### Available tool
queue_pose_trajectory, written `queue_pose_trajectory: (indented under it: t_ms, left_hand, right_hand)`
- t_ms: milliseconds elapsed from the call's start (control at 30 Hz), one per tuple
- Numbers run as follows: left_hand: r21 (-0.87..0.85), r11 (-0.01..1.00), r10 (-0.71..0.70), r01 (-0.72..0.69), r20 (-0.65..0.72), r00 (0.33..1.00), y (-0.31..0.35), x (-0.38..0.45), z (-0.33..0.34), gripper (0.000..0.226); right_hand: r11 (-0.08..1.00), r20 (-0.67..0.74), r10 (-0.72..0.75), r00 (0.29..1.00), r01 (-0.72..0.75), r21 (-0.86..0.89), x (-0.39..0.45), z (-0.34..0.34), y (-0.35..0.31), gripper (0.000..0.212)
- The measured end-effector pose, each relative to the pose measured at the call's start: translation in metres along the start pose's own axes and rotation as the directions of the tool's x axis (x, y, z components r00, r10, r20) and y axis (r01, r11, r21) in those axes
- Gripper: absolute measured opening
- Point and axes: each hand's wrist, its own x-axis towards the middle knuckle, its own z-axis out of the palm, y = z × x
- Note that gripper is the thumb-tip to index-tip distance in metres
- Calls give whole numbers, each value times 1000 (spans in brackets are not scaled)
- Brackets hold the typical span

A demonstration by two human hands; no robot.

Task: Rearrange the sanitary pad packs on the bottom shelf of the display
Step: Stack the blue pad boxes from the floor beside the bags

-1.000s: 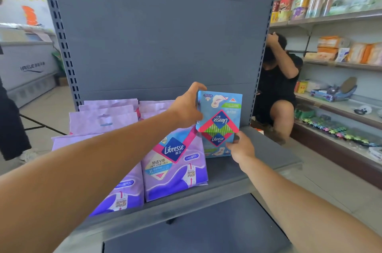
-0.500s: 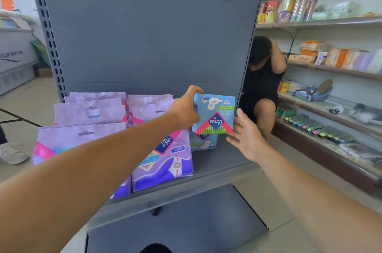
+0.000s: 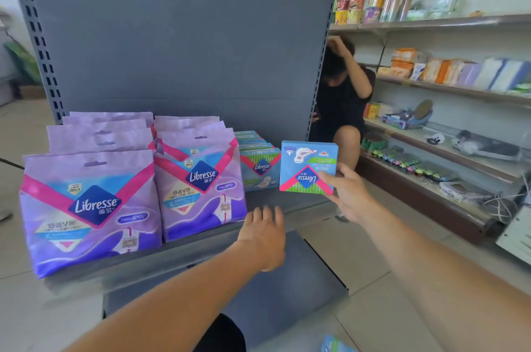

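Note:
My right hand point(image 3: 349, 193) pinches a small blue Libresse pad pack point(image 3: 307, 166) by its lower right corner, held upside down just off the right end of the grey bottom shelf point(image 3: 267, 203). A row of several matching blue packs point(image 3: 258, 163) stands on the shelf behind it. Two rows of large purple Libresse packs point(image 3: 89, 205) point(image 3: 199, 182) fill the shelf's left and middle. My left hand point(image 3: 263, 235) hovers over the shelf's front edge, fingers relaxed, holding nothing.
A tall grey back panel point(image 3: 178, 35) rises behind the shelf. A person in black point(image 3: 342, 98) crouches to the right behind it. Wall shelves with goods point(image 3: 448, 84) line the right side. A grey base plate point(image 3: 258, 294) lies on the floor below.
The blue pack passed from my left hand to my right hand and moved right, off the row. My left hand dropped to the shelf's front edge.

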Motion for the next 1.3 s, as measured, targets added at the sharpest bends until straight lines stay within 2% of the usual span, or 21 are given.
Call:
queue_pose_trajectory:
  t_ms: [100,233,500,600,767,1100,1300]
  left_hand:
    - [80,997,0,7,-87,996,2,-2,12,86]
    - [99,995,-4,20,-161,987,2,-7,23,94]
    - [68,997,-23,37,-197,980,5,-3,27,100]
    - [75,996,-22,39,-220,975,4,-2,30,100]
    - [72,997,-17,36,-250,968,5,-2,32,99]
    - [78,996,-12,32,-244,970,5,-2,29,98]
    - [80,996,-11,29,-216,976,5,-1,30,98]
  right_hand:
    - [998,30,-18,999,20,-65,7,12,7,22]
    - [996,86,-11,996,18,-86,16,35,22,24]
    - [987,138,-5,990,27,-156,36,56,48,20]
    - [970,155,12,988,26,-241,45,58,49,22]
    - [849,173,44,984,55,-525,52,65,47,21]
    - [653,116,-28,993,106,-750,57,78,53,28]
    - [607,40,-13,999,40,-793,46,81,46,31]
